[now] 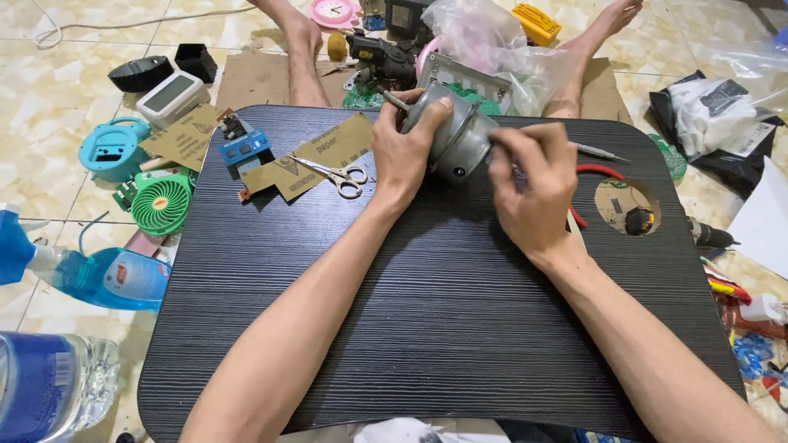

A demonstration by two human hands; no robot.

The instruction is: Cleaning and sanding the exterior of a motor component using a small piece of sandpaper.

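A grey metal motor (456, 139) with a short shaft at its left end lies tilted over the far part of a black lap table (427, 320). My left hand (406, 148) wraps around the motor's left side, thumb on top. At the motor's right side my right hand (533, 184) has its fingers pinched; something thin may be between them, but I cannot make it out. A slim screwdriver (599, 152) lies on the table just right of that hand.
Scissors (336, 174), cardboard scraps (316, 156) and a small blue circuit part (245, 148) lie on the table's far left. A round hole (625, 207) opens at its right. A green mini fan (161, 205), spray bottle (98, 275), plastic bag (484, 41) and red-handled tool (599, 172) crowd around.
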